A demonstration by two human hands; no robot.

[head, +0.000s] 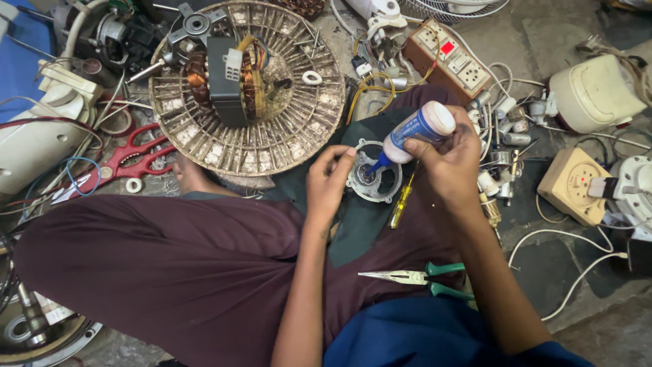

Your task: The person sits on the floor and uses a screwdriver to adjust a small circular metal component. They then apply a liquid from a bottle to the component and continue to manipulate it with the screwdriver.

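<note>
Squeezing risk noted: right hand (454,158) closed round the tilted blue-and-white bottle (415,130), nozzle over the round metal motor cover (373,178) on the lap; left hand (331,178) pinches its rim; overpressing likely floods the bearing seat; loose hold lets it slide.

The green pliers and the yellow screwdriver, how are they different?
The green pliers have two green handles and long pointed metal jaws; the yellow screwdriver is one thin yellow stick. The pliers lie nearly sideways on the person's leg, while the screwdriver lies almost upright below the right hand, beside the round metal part. Both lie loose on the person's lap; neither hand holds them.
</note>
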